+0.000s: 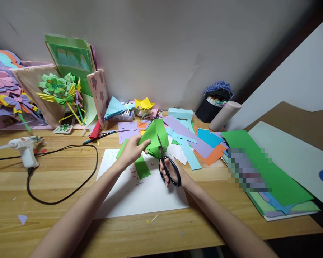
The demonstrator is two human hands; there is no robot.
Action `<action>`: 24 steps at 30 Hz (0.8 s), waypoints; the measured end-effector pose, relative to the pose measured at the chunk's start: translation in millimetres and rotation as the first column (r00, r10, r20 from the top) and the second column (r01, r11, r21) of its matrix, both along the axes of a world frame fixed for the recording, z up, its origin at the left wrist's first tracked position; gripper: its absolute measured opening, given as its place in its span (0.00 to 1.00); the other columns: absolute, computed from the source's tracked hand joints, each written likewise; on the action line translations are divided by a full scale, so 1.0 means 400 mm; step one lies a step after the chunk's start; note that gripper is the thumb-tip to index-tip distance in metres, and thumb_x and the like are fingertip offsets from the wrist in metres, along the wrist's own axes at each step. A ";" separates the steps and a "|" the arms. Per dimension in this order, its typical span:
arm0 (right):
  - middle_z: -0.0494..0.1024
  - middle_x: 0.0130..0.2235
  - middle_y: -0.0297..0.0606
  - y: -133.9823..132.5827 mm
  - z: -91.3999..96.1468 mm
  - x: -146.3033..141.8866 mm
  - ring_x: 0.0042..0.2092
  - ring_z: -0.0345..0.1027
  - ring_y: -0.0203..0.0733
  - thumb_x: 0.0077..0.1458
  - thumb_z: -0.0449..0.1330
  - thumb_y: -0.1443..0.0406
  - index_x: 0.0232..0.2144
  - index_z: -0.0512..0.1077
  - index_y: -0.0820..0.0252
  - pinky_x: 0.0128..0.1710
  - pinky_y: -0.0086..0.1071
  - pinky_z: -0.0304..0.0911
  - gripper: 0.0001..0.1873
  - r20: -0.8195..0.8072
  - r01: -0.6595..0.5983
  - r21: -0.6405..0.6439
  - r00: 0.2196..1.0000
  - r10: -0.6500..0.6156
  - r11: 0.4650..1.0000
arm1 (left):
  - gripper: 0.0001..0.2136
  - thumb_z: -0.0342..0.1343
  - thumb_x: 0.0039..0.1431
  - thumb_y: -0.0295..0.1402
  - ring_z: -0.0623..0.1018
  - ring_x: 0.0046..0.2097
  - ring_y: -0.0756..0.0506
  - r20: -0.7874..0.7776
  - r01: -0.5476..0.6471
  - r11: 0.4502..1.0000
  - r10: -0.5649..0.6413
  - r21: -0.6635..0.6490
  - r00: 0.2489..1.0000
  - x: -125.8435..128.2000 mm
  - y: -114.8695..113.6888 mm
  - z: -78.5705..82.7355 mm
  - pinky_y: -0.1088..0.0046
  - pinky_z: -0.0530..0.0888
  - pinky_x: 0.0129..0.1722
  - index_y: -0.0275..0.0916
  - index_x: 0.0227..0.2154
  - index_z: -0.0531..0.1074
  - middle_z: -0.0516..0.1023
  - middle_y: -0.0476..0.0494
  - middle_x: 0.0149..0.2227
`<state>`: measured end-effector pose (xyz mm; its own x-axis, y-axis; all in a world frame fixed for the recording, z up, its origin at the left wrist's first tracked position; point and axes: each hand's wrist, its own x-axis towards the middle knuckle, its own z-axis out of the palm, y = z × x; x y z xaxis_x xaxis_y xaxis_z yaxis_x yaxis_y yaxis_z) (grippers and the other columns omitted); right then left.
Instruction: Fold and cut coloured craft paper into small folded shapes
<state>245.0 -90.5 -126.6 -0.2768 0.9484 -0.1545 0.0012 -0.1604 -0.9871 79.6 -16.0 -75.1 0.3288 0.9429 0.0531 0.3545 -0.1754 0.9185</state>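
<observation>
As I inspect from the head view, the green paper (156, 129) lies ahead and slightly left of the right hand (169, 173), over the far edge of the white sheet (148, 200), well back from the counter's (110, 240) front edge. The black-handled scissors (163, 156) point away from that edge, their long axis leaning left, blades overlapping the paper. Right fingers grasp the handles; the left hand (133, 149), nearer, pinches the paper's left side. I cannot tell whether one blade passes beneath.
</observation>
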 end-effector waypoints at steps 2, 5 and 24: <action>0.57 0.19 0.25 0.000 0.004 -0.003 0.14 0.52 0.26 0.40 0.47 0.36 0.25 0.57 0.60 0.11 0.25 0.60 0.32 0.015 0.024 -0.010 1.000 -0.023 1.000 | 0.15 0.50 0.51 0.45 0.61 0.16 0.55 0.011 0.008 1.000 -0.008 -0.005 1.000 0.000 0.001 -0.001 0.81 0.56 0.14 0.36 0.29 0.68 0.67 0.53 0.16; 0.57 0.19 0.24 -0.002 0.010 -0.004 0.13 0.51 0.25 0.41 0.48 0.38 0.24 0.57 0.60 0.10 0.24 0.58 0.31 0.030 0.042 -0.022 0.999 -0.042 0.999 | 0.15 0.51 0.50 0.46 0.62 0.15 0.55 0.047 0.041 0.998 -0.039 -0.051 0.998 -0.005 0.004 0.000 0.81 0.58 0.14 0.36 0.29 0.67 0.68 0.52 0.16; 0.56 0.20 0.25 -0.028 0.044 -0.021 0.16 0.53 0.27 0.37 0.42 0.33 0.25 0.56 0.59 0.14 0.26 0.61 0.35 0.094 -0.089 -0.018 0.991 0.091 0.996 | 0.19 0.41 0.56 0.47 0.61 0.22 0.51 -0.218 -0.144 0.944 0.214 0.298 0.952 0.006 -0.004 -0.018 0.78 0.55 0.22 0.38 0.17 0.60 0.61 0.51 0.18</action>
